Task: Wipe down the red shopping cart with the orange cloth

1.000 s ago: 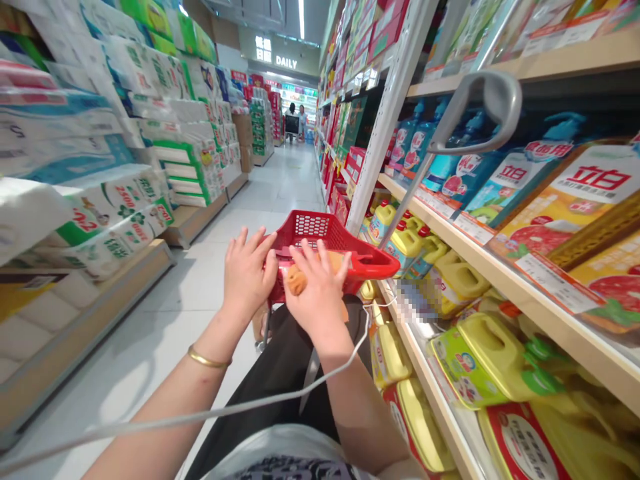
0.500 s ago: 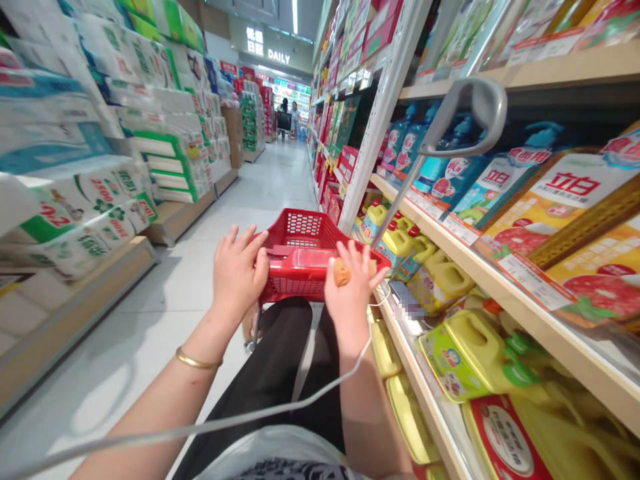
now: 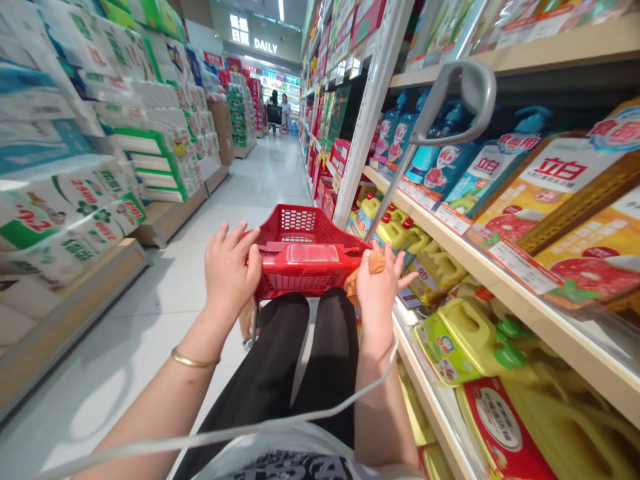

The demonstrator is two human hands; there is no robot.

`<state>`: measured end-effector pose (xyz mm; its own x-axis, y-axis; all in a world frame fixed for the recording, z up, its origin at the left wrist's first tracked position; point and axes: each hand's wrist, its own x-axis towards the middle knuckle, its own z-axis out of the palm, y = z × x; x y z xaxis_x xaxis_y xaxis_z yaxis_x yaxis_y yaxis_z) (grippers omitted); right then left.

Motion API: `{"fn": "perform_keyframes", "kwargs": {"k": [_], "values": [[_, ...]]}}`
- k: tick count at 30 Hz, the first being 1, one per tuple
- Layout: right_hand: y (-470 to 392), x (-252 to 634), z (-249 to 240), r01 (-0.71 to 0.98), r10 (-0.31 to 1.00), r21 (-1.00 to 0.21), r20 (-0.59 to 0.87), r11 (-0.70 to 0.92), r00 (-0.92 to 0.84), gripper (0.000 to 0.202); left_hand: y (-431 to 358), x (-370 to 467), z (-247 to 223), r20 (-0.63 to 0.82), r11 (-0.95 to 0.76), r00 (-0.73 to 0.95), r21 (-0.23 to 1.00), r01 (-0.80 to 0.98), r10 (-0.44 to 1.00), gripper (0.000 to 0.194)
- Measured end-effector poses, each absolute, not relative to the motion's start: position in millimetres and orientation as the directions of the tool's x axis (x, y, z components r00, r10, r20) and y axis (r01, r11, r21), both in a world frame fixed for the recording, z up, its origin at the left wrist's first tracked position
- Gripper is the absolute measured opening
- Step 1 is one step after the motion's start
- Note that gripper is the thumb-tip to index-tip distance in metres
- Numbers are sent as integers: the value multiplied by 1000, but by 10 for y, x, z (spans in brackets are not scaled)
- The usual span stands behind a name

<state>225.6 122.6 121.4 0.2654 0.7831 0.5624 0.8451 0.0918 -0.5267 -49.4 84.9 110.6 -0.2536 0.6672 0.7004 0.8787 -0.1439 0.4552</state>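
A red plastic shopping basket cart (image 3: pixel 295 220) stands in front of my knees, its red handle bar (image 3: pixel 310 255) facing me. My left hand (image 3: pixel 229 273) rests at the left end of the bar, fingers stretched out and apart, holding nothing. At the bar's right end, my right hand (image 3: pixel 376 288) holds a crumpled orange cloth (image 3: pixel 354 283) under the palm and thumb, while its other fingers spread toward the shelf. A grey loop-shaped handle (image 3: pixel 457 100) on a metal pole rises to the right of the cart.
On the right, shelves hold pump bottles (image 3: pixel 500 167) and yellow detergent jugs (image 3: pixel 470 340) close to my right arm. Tissue packs (image 3: pixel 75 207) are stacked on the left. A white cable (image 3: pixel 300 417) crosses my lap. Two people (image 3: pixel 280 112) are far down the aisle.
My right hand has slid right along the handle bar with the orange cloth, toward its end. My left hand stays at the bar's left end. The view has shifted slightly.
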Motion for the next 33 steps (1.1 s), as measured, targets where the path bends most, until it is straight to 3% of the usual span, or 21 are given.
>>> {"fn": "perform_keyframes", "kwargs": {"k": [5, 8, 11, 15, 17, 19, 21, 23, 25, 28, 33], "values": [[909, 1457, 1277, 781, 764, -384, 621, 493, -177, 44, 812, -507, 1131, 693, -111, -236, 416, 903, 681, 46], [842, 1286, 1322, 716, 722, -350, 621, 604, -305, 45, 795, -526, 1140, 694, -107, -206, 379, 919, 690, 47], [977, 1605, 1283, 771, 772, -413, 615, 485, -157, 39, 810, -537, 1130, 700, -118, -195, 372, 921, 687, 46], [1191, 2203, 1203, 842, 782, -521, 581, 141, 228, 45, 848, -524, 1104, 703, -135, -216, 407, 903, 678, 46], [1209, 2239, 1200, 841, 772, -534, 569, 86, 283, 47, 856, -515, 1097, 699, -129, -234, 424, 897, 675, 45], [1135, 2032, 1206, 846, 789, -501, 588, 183, 177, 46, 855, -510, 1096, 699, -114, -247, 426, 897, 672, 45], [986, 1681, 1217, 827, 784, -423, 620, 371, -35, 43, 845, -512, 1099, 698, -101, -246, 416, 904, 672, 45], [835, 1352, 1245, 762, 736, -339, 627, 552, -255, 44, 831, -519, 1103, 697, -96, -238, 403, 910, 677, 46], [765, 1195, 1283, 710, 700, -307, 618, 634, -358, 46, 817, -528, 1108, 694, -102, -226, 398, 912, 683, 46], [868, 1410, 1284, 751, 752, -376, 615, 542, -235, 41, 814, -539, 1110, 690, -122, -212, 401, 908, 692, 46], [1180, 2233, 1184, 808, 806, -572, 541, 144, 239, 46, 858, -523, 1074, 708, -131, -232, 419, 899, 667, 45]]}}
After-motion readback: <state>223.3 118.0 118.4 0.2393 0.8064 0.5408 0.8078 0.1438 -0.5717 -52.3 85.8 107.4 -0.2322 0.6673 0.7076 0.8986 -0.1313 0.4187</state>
